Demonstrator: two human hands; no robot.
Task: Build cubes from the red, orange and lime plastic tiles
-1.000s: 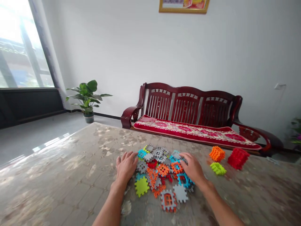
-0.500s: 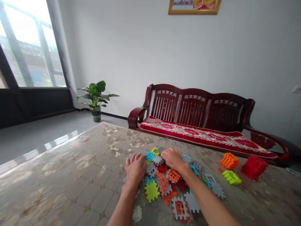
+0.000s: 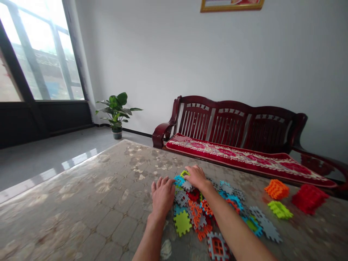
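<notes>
Interlocking toy tiles with notched edges lie in a loose, colourful pile on the table. My left hand rests at the pile's left edge, fingers stretched out, the fingertips by a blue tile. At the far side, my right hand reaches over the pile with its thumb apart from the fingers, beside a lime green tile; its fingertips are partly hidden. Nearer me lie a plain lime square tile, an orange triangular tile and a grey tile with an orange window. My right forearm covers part of the pile.
To the right stand an orange stack, a lime green stack and a red stack of tiles. A patterned cover lies over the table. Behind it are a wooden bench and a potted plant.
My right hand has moved left and slightly away, toward the lime green tile. Tiles on the pile's right side lie more spread out. The view has turned a little left.
</notes>
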